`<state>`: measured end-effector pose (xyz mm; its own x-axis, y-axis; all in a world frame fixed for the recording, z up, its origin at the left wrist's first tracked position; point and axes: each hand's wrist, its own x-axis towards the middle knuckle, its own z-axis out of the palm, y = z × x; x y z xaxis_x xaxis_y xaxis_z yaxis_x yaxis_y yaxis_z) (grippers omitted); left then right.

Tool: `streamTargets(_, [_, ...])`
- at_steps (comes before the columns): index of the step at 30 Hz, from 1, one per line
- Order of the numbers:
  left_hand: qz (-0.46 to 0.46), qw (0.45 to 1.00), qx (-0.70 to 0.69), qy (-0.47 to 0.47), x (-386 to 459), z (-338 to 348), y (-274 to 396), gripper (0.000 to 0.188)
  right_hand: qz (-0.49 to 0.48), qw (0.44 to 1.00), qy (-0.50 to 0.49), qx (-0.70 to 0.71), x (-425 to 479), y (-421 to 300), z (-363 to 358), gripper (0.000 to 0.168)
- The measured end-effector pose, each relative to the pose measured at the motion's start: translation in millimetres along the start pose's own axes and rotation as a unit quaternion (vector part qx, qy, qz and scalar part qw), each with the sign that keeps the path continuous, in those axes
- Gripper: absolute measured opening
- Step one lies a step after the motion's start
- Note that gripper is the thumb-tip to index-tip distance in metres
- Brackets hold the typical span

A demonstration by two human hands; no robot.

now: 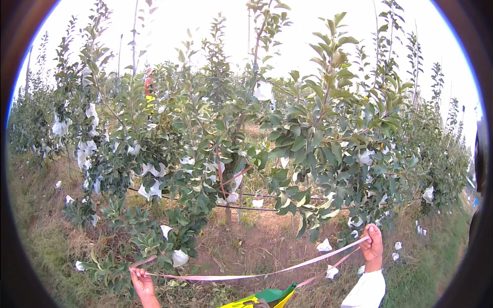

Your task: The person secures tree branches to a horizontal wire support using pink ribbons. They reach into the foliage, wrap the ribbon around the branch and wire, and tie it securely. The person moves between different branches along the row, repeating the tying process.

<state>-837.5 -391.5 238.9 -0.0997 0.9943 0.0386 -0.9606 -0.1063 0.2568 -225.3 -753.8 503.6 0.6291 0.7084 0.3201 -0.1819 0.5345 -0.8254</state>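
A long pink ribbon (246, 277) stretches between my two hands in front of a leafy fruit tree. At the lower left, my left hand (141, 281) pinches it beside the low leaves. My right hand (372, 242), in a white sleeve, is raised at the lower right with the ribbon's other part in its closed fingers. A second strand runs down from the right hand towards a yellow and green bag (265, 298) at the bottom edge. Another pink tape (236, 177) is around the branches near the trunk.
White fruit bags (152, 189) hang among the branches; several lie on the grass. Dark horizontal lines (254, 208) run low behind the leaves. A person (149, 88) in red and yellow stands beyond the row at the upper left. Leafy branches (308, 134) reach forward at centre right.
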Motion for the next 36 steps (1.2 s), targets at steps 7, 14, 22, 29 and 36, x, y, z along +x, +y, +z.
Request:
streamTargets(7, [-0.05,0.99,0.104,0.082,-55,-7,24,0.02,0.216,0.97,0.107,-0.025,-25,139,10,0.011])
streamTargets(14, [-0.216,0.943,0.253,-0.007,-121,35,-2,0.021,0.419,0.866,-0.061,-0.266,-114,286,54,0.021])
streamTargets(22, [-0.31,0.876,0.367,-0.036,-162,35,-14,0.018,0.487,0.838,-0.138,-0.203,-131,338,74,0.02])
streamTargets(29, [-0.406,0.792,0.451,-0.069,-191,7,-44,0.014,0.527,0.811,-0.119,-0.223,-160,364,72,0.022])
streamTargets(36, [-0.467,0.742,0.461,-0.139,-185,-19,-66,0.015,0.541,0.806,-0.116,-0.21,-173,376,45,0.021])
